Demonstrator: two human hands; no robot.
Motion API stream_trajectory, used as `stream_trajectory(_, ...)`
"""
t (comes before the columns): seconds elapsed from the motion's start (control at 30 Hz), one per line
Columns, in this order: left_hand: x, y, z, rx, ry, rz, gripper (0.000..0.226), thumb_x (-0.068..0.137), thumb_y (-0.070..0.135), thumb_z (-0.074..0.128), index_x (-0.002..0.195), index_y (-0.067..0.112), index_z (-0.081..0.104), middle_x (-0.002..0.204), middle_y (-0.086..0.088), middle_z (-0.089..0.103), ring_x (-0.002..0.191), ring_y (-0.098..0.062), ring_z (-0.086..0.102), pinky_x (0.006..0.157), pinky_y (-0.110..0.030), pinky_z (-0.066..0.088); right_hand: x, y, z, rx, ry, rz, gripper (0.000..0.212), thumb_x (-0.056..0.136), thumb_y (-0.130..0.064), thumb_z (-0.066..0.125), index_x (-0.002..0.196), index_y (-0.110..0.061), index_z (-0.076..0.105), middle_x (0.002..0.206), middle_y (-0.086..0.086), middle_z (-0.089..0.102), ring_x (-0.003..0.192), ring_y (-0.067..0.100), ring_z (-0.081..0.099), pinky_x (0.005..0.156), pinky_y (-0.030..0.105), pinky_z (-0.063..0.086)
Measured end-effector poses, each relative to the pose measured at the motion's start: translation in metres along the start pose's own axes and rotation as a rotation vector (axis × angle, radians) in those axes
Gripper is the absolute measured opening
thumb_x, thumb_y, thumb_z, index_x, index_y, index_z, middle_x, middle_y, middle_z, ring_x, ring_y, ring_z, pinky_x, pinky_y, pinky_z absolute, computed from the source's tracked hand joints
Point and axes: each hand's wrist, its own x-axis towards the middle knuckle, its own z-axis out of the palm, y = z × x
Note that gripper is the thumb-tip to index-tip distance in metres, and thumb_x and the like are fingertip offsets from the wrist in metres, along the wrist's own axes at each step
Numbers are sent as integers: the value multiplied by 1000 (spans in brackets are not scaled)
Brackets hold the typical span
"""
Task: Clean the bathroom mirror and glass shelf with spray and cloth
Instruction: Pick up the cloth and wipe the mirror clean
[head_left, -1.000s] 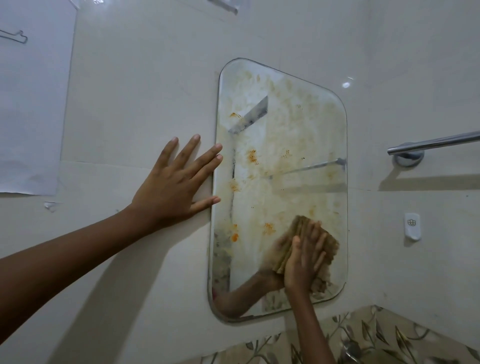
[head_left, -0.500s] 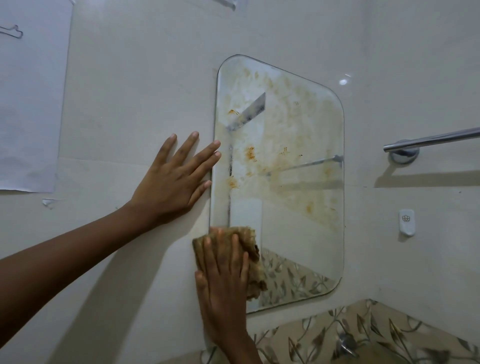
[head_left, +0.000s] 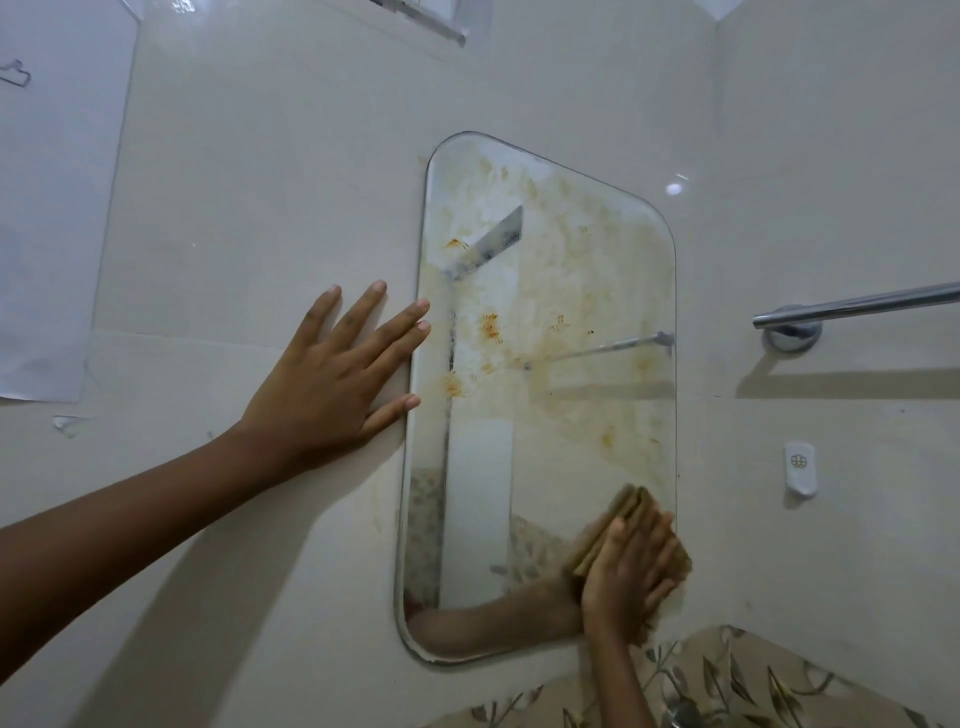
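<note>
A rounded rectangular mirror hangs on the cream tiled wall. Its upper half is smeared with yellowish and orange stains; the lower left part looks cleaner. My right hand presses a folded brown cloth flat against the mirror's lower right corner. My left hand lies flat on the wall just left of the mirror, fingers spread, fingertips at the mirror's edge. No spray bottle or glass shelf is in view.
A chrome towel bar juts from the wall at the right. Below it sits a small white wall hook. A white sheet is stuck to the wall at the far left. Leaf-patterned tiles run along the bottom.
My right hand has swept the cloth from the mirror's lower left edge back to its lower right corner. My left hand has stayed flat on the wall.
</note>
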Motion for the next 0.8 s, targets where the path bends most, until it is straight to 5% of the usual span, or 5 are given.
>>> stream_trajectory(0.2, -1, 1, -2, -1, -5, -2, 68, 94, 57, 25, 148, 16, 22, 158, -1, 16, 143, -32, 17, 114, -54, 18, 74, -43, -7, 52, 34, 117, 54, 98, -44, 17, 149, -25, 13, 160, -4, 9, 146, 18, 7, 116, 44, -1)
stream_trajectory(0.27, -1, 0, -2, -3, -8, -7, 68, 94, 57, 25, 148, 16, 22, 158, -1, 17, 143, -32, 17, 114, -53, 18, 84, -69, -6, 77, 21, 68, 57, 96, -48, 15, 148, -26, 13, 160, -5, 8, 147, 18, 5, 117, 45, -2)
stream_trajectory(0.4, 0, 0, -2, -9, -16, 5, 69, 94, 57, 23, 149, 16, 20, 158, -1, 15, 143, -33, 17, 114, -54, 17, 73, -126, 1, 135, -20, -98, 68, 85, -53, 6, 148, -28, 6, 160, -5, 3, 147, 16, -4, 118, 46, -6)
stream_trajectory(0.57, 0, 1, -3, -41, -7, 3, 66, 94, 54, 22, 148, 17, 23, 158, -8, 12, 143, -33, 19, 114, -53, 18, 34, -180, 18, 36, -63, -441, 52, 91, -47, 8, 138, -36, -12, 153, -15, -13, 146, 14, -9, 117, 46, -11)
stream_trajectory(0.8, -1, 2, -6, -180, 30, -52, 56, 95, 24, 21, 148, 7, 19, 154, -10, 27, 143, -25, 21, 117, -48, 11, -29, -195, 23, 35, -202, -807, 54, 92, -43, 9, 143, -36, -7, 155, -14, -10, 145, 10, -15, 114, 38, -21)
